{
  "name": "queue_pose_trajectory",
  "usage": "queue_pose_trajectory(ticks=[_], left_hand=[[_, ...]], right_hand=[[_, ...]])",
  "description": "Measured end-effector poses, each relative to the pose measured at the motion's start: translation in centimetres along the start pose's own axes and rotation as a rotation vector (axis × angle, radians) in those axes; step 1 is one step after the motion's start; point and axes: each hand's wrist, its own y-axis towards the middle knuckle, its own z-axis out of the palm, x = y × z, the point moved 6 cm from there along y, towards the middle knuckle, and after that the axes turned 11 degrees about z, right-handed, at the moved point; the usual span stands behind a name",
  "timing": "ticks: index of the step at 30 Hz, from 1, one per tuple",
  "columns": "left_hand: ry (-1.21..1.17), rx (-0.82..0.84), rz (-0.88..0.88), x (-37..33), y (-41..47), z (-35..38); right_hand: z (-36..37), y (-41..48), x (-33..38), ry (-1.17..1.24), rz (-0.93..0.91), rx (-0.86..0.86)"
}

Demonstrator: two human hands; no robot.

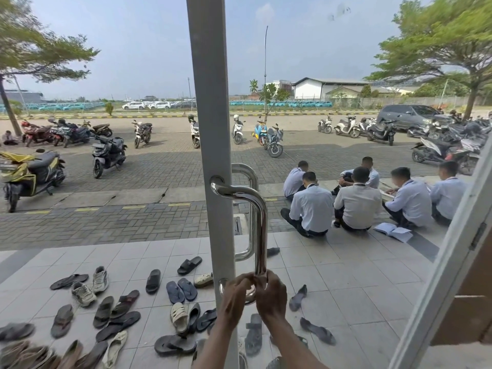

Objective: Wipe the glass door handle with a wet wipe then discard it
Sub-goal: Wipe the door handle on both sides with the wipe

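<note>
A polished steel D-shaped door handle (259, 222) is mounted on the grey frame of the glass door (213, 129), running from about mid-height down to its lower bend. Both hands are clasped round that lower bend. My left hand (235, 294) curls round the bar from the left, and my right hand (271, 294) grips it from the right, fingers wrapped over the tube. No wet wipe is visible; anything between the fingers and the metal is hidden. A matching handle (247, 209) shows through the glass on the outer side.
Through the glass, many sandals and shoes (119, 307) lie scattered on the tiled porch. Several people in white shirts (356, 201) sit on the step to the right. Parked motorbikes (106, 153) fill the paved lot. A second door frame (447, 262) slants at the right.
</note>
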Motion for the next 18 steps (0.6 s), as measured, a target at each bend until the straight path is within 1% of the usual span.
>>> queue_pose_trajectory(ticks=[2,5,9,11,13,14,15,18], left_hand=[[-0.014,-0.065,0.056,-1.2,0.4,-0.1],[-0.031,-0.075,0.058,-1.5,0.3,0.2],[-0.109,-0.108,-0.034,0.2,-0.4,0.3],[-0.097,-0.083,-0.058,0.9,-0.5,0.3],[-0.062,-0.049,-0.091,1.6,-0.7,0.3],[-0.019,-0.049,-0.107,2.0,-0.8,0.1],[0.074,-0.046,-0.114,2.3,-1.0,-0.2],[0.597,0.037,-0.066,2.8,-1.6,-1.0]], right_hand=[[-0.7,-0.2,1.4,0.095,-0.055,-0.066],[-0.3,-0.5,1.2,0.194,-0.034,-0.084],[0.9,-0.6,-0.7,0.152,0.049,-0.042],[1.3,-0.6,-1.6,0.107,0.073,-0.039],[1.3,-0.7,-2.4,0.112,0.106,-0.047],[1.4,-0.7,-2.6,0.107,0.118,-0.047],[1.4,-0.7,-2.7,0.090,0.121,-0.046],[1.4,-0.4,-1.7,0.060,0.081,-0.057]])
